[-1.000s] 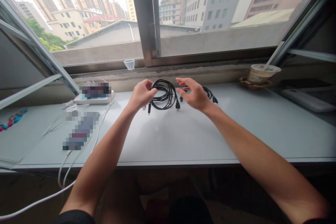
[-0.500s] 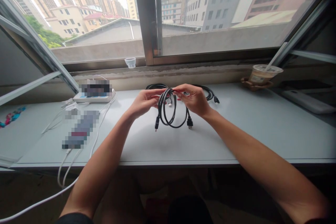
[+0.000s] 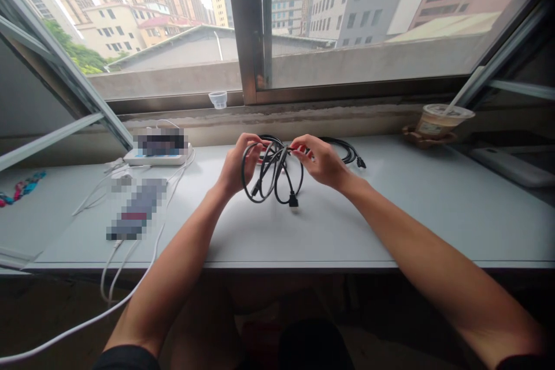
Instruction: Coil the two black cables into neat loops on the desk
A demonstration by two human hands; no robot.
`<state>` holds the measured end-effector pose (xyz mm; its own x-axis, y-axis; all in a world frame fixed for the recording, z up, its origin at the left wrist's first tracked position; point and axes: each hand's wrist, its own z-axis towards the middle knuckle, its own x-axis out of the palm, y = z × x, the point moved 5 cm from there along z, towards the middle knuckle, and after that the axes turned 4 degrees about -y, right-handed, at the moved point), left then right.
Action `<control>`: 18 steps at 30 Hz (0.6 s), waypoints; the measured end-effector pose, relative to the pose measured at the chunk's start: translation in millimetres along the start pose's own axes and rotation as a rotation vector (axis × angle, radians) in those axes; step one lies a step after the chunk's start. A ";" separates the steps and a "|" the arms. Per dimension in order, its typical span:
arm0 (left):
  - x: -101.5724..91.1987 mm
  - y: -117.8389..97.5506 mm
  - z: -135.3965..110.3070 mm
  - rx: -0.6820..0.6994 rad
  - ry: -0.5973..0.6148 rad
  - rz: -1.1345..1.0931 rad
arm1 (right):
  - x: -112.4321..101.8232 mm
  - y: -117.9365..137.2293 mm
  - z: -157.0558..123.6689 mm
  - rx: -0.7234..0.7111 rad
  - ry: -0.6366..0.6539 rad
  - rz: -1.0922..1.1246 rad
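Note:
A black HDMI cable point(image 3: 263, 199) in loose coils hangs between my two hands over the white desk. My left hand point(image 3: 239, 165) is inside the coils on the left, its fingers curled around some of the loops. My right hand point(image 3: 321, 162) pinches the top of the bundle between thumb and fingertips. One dark plug point(image 3: 293, 200) dangles at the lower right of the coils, and another plug point(image 3: 255, 188) shows inside the left loops. Behind my right hand lies another coiled black cable point(image 3: 347, 147), its plug end pointing right. More black cable lies behind my left hand, partly hidden.
On the left, a power strip point(image 3: 158, 159) and a blurred phone-like device point(image 3: 136, 211) have white cords point(image 3: 158, 237) running off the desk's front edge. A drink cup point(image 3: 444, 120) with a straw stands at the back right. A small clear cup point(image 3: 218, 100) sits on the window ledge.
The coils have spread apart and shifted left, with loops now over my left hand. The hanging plugs have swung left. My right hand keeps its pinch at the top.

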<state>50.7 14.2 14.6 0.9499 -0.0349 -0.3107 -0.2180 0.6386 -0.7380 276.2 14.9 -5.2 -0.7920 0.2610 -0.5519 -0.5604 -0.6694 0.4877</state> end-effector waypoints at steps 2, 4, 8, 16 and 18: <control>-1.9 6.7 2.0 -0.038 -0.025 -0.042 | -1.0 -3.5 -0.5 -0.063 0.072 -0.079; -3.8 13.7 4.1 -0.087 -0.056 -0.070 | -2.5 -5.3 -1.3 -0.102 0.120 -0.178; -12.1 17.8 7.9 -0.092 -0.167 -0.097 | -5.7 -11.8 -2.6 -0.062 0.146 -0.375; -36.1 21.9 16.7 0.001 -0.333 -0.040 | -14.1 -36.7 -3.9 0.029 0.118 -0.444; -42.6 22.1 18.3 0.052 -0.365 -0.029 | -17.4 -43.8 -3.6 0.083 0.119 -0.445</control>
<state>9.6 43.8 22.4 0.9749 0.2173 -0.0489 -0.1872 0.6802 -0.7087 315.4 37.2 -19.3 -0.4395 0.4256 -0.7910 -0.8609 -0.4509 0.2357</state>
